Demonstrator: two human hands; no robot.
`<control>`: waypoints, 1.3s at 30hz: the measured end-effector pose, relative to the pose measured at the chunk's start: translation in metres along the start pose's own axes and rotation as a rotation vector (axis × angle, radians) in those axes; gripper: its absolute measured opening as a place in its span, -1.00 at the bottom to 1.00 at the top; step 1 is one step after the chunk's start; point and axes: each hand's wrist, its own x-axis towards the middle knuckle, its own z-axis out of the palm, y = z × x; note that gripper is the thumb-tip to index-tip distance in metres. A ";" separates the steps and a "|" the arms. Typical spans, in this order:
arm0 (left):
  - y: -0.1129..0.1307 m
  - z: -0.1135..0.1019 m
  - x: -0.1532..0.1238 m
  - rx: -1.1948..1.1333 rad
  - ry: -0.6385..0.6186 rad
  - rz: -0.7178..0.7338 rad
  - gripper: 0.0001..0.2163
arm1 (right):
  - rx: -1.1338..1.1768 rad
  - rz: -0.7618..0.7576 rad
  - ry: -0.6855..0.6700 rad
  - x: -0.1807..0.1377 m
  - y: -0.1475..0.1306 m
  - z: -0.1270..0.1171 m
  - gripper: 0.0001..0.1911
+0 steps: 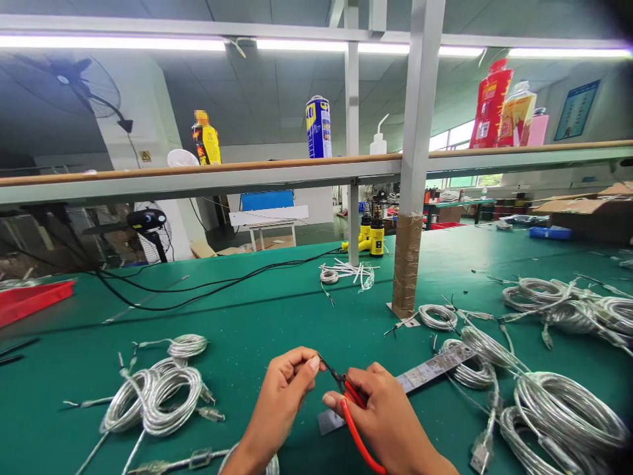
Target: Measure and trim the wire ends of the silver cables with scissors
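Worktop (277,316): green surface, running from the near edge to the far side.

Left hand (284,389): near centre, raised just above the worktop. Grip closed, thumb and forefinger pinched together at the tip of the cutters. Whatever lies between the fingertips is too small to make out.

Right hand (388,419): near centre, just right of the left hand. Grip clamped around the cutters, thumb along the upper side.

Cutters (349,415): red handles, dark blades. Blades point up and left to the left fingertips; whether the blades are parted or closed cannot be told. One red handle loops out below the palm.

Ruler (425,371): flat metal strip lying on the worktop, angled from behind the right hand up to the right.

Cable coils, left (158,392): several silver coils, near left.

Cable coils, right (564,409): larger pile of silver coils, from near right to far right.

Post (408,264): upright, lower part wrapped in brown tape, right of centre.

Yellow tool (372,237): far centre, beside the post.

Red tray (34,300): far left edge.

Shelf (247,173): overhead, carrying a blue can (318,126) and bottles.
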 end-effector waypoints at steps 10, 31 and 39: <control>-0.002 -0.002 0.001 -0.003 -0.035 0.016 -0.77 | -0.117 -0.059 0.030 -0.001 -0.002 -0.007 -0.58; 0.002 0.001 -0.001 0.004 -0.061 -0.029 -0.74 | -0.081 -0.013 0.044 0.000 0.000 0.001 -0.51; 0.000 -0.001 0.005 -0.084 -0.004 -0.044 -0.75 | -0.134 0.020 -0.063 0.002 0.016 -0.012 -0.57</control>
